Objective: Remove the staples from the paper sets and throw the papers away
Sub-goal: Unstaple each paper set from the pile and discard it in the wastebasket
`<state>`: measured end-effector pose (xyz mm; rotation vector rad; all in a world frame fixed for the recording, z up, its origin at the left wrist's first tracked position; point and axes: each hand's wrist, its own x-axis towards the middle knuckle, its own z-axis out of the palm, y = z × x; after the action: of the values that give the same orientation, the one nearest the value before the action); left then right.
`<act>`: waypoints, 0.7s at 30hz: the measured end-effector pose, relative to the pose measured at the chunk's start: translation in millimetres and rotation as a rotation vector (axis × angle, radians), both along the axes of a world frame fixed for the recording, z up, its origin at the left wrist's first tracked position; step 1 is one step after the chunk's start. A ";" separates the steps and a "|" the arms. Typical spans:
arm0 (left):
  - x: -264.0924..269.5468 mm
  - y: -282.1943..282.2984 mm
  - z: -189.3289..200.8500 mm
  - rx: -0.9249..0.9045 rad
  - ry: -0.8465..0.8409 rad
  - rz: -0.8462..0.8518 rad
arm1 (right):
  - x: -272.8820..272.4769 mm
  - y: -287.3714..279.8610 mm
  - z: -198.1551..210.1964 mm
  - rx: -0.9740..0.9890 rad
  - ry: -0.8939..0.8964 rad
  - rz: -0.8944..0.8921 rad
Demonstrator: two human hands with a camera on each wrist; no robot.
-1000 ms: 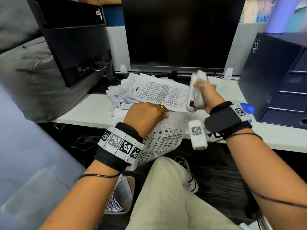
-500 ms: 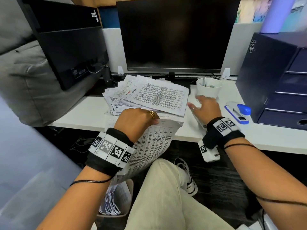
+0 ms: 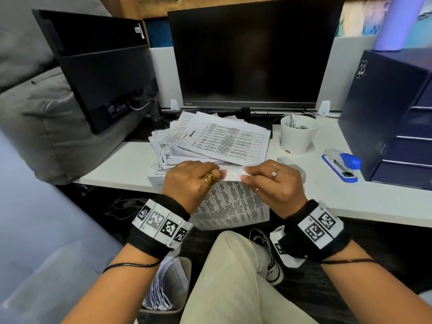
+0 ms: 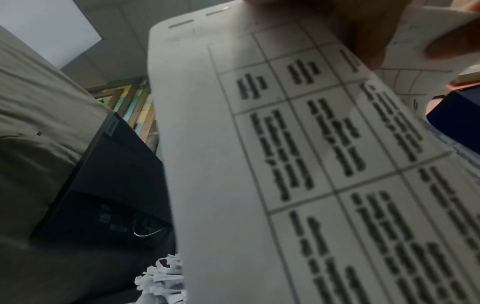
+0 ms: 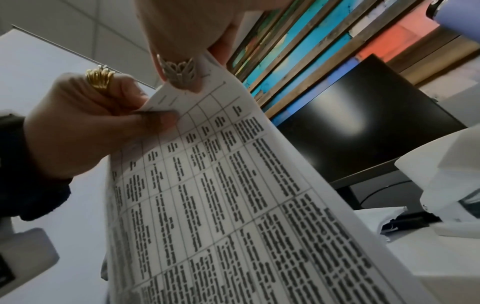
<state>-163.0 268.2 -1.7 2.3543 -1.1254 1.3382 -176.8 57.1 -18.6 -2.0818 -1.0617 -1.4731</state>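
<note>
Down at the floor, under the bench [image 3: 121, 164] edge: waste bin [image 3: 170, 291] stuffed with discarded sheets. Above it, just over the bench edge: paper set [image 3: 233, 204] drooping toward the lap, printed table face up. Left hand [image 3: 191, 181] pinching the set's top edge, fingers [image 5: 155, 121] curled round the corner, two staples [image 4: 200, 18] showing there. Right hand [image 3: 273, 183] pinching the same top edge just beside the left, fingers clamped on the sheet. Behind the hands on the bench: messy paper pile [image 3: 210, 141]. Right of the pile: white cup [image 3: 298, 134], then blue stapler [image 3: 342, 163]. Farthest back: dark monitor [image 3: 252, 57].
</note>
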 end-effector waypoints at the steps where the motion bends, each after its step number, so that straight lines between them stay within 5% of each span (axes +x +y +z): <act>1: 1.0 0.9 -3.4 -0.032 0.008 0.000 | -2.6 0.1 -1.5 -0.011 -0.030 -0.007; 10: 9.7 10.3 -2.7 0.029 -0.004 -0.020 | 3.0 11.8 -5.0 0.031 0.094 -0.056; 16: 27.8 80.9 -7.7 0.265 0.950 0.569 | 39.4 81.5 -18.8 -0.109 0.457 -0.042; 21: 36.3 137.2 -45.1 0.193 1.119 0.749 | 49.3 155.9 -42.5 -0.583 0.853 -0.126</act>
<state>-126.7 405.4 -46.8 3.0363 -0.0204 -0.1764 -127.5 213.0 -61.2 -2.7844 -1.0525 -0.1761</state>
